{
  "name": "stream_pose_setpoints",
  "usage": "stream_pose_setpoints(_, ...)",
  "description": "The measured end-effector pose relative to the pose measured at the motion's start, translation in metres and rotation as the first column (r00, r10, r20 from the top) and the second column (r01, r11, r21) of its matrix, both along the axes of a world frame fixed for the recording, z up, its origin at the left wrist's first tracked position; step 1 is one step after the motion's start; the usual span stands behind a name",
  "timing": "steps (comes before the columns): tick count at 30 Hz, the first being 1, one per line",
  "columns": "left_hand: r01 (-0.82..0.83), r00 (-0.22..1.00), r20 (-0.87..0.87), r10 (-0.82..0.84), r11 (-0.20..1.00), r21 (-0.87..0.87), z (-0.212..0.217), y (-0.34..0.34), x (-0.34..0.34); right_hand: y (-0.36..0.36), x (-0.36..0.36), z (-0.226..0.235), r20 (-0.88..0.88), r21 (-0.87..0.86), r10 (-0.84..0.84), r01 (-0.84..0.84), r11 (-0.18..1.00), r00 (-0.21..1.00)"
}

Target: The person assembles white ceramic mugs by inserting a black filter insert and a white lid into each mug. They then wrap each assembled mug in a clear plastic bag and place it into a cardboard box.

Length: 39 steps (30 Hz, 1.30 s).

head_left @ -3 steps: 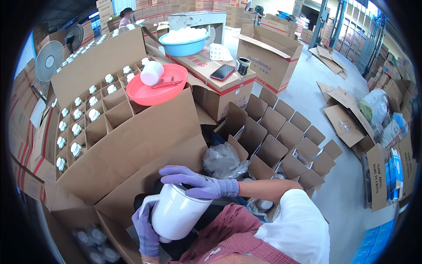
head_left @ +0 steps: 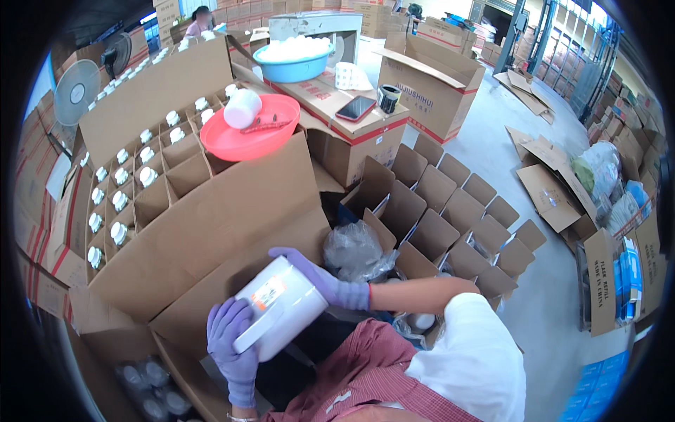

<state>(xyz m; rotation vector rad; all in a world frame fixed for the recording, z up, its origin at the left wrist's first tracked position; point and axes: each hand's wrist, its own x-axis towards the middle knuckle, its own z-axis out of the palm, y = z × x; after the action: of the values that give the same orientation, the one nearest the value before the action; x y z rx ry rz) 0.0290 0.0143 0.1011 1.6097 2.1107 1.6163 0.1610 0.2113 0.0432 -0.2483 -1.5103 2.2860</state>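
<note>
Stacked cartons (head_left: 253,15) line the back of a warehouse whose pale floor (head_left: 541,274) runs along the right. On the left stands a large open carton (head_left: 225,225), its grid of compartments filled with rows of white-topped vessels (head_left: 147,176). Right of it, a second divided carton (head_left: 436,235) holds its partition flaps upright, a crumpled clear plastic bag (head_left: 355,250) at its left edge. Beyond, a red-striped carton (head_left: 383,133) serves as a stand. Between the two divided cartons works a person in a maroon checked garment (head_left: 376,352) with a white sleeve (head_left: 467,352).

Smaller goods crowd the cartons. At the right-hand end of the large open carton rests a pink basin (head_left: 221,141); at the far left end of the striped carton sits a blue basin (head_left: 292,69) heaped with white pieces (head_left: 292,49).

Tilted above the person's lap, just beside the open carton's near flap, a white jug (head_left: 306,306) is held between two purple-gloved hands. The left hand (head_left: 232,341) curls its fingers against the jug's left side, close by the handle (head_left: 256,327); the right hand (head_left: 320,280) closes around the opposite side, some fingers hidden behind it.

Inside the pink basin lies a pale cup (head_left: 242,107). Near the striped carton's front edge lies a phone (head_left: 356,107), a dark roll (head_left: 388,98) standing just beside it. Smallest is the jug's white-and-orange label (head_left: 268,292).
</note>
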Motion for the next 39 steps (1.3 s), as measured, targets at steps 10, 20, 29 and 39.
stream_pose_setpoints(10, -0.114, 0.852, 0.519, 0.071, 0.992, 0.051, -0.022, -0.005, -0.008, 0.007, -0.008, 0.009, -0.182, 0.187, 0.070, -0.036, 0.982, 0.981)
stream_pose_setpoints(20, -0.112, 0.458, 0.885, -0.082, 0.983, 0.148, -0.047, -0.038, -0.039, 0.052, -0.052, 0.139, -0.391, 0.917, 0.034, 0.386, 0.103, 0.920)
stream_pose_setpoints(29, -0.297, 0.287, 0.857, -0.429, 0.810, 0.505, -0.033, 0.003, -0.010, 0.290, -0.194, 0.175, -0.045, 0.999, -0.733, 0.015, -0.048, 0.679)
stream_pose_setpoints(39, -0.539, -0.087, 0.718, -0.691, 0.639, 0.549, -0.048, -0.019, -0.004, 0.031, -0.035, 0.141, -0.137, 0.781, 0.351, -0.117, 0.613, 0.926)
